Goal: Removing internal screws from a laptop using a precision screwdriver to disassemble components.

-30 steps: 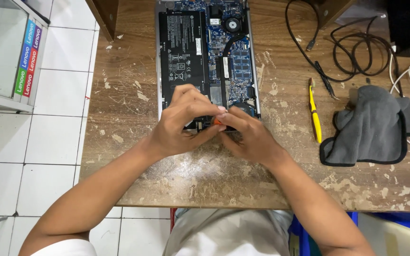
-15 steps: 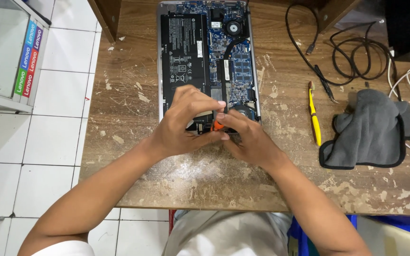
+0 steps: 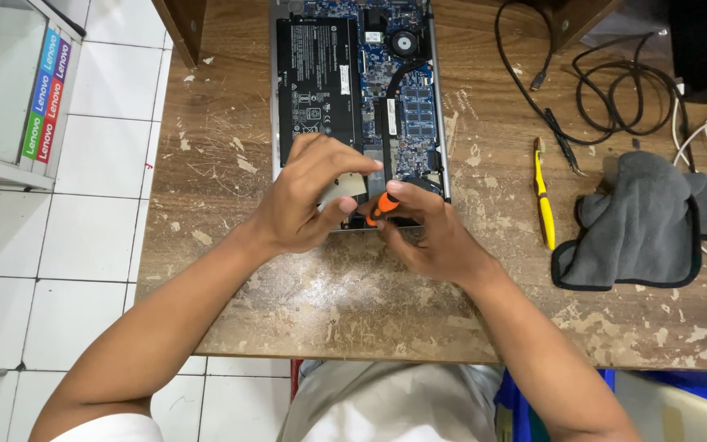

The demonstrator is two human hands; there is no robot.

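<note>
**Hands part slightly, orange screwdriver now exposed**

Since the earlier frame the hands have drawn a little apart, baring more of the screwdriver (image 3: 382, 206). It sits at the near edge of the opened laptop (image 3: 353, 98), orange handle pinched in the right hand (image 3: 427, 233), fingers closed on it. Left hand (image 3: 312, 196) rests on the laptop beside it, fingers curled, thumb near the handle; whether it grips anything cannot be told. Laptop lies at the far middle of the worn wooden table (image 3: 288, 295). Right of the hands: yellow tool (image 3: 543, 196), then grey cloth (image 3: 640, 225). Black cables (image 3: 615, 98) far right.
</note>
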